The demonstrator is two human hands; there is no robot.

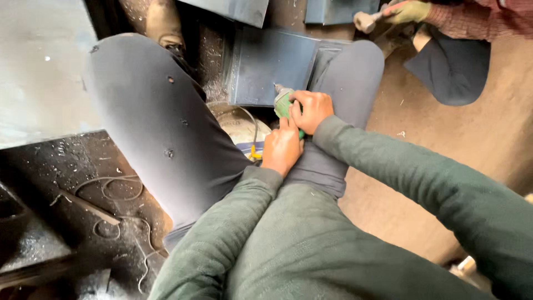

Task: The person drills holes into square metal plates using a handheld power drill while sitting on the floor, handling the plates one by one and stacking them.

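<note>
I hold a small green power tool (282,101) with both hands between my knees. My right hand (311,110) wraps around its body near the front. Just behind it, my left hand (282,147) grips the tool's rear. Its metal tip points at the near edge of a dark blue-grey metal sheet (269,64) lying on the floor. My legs in dark grey trousers flank the sheet, and my green sleeves fill the lower frame.
A co-worker squats at the top right, a gloved hand (408,11) holding a hammer (366,21). More metal sheets (236,8) lie at the top. A round pale tin (240,125) sits under my left knee. Wires (119,191) trail over the dirty floor at left.
</note>
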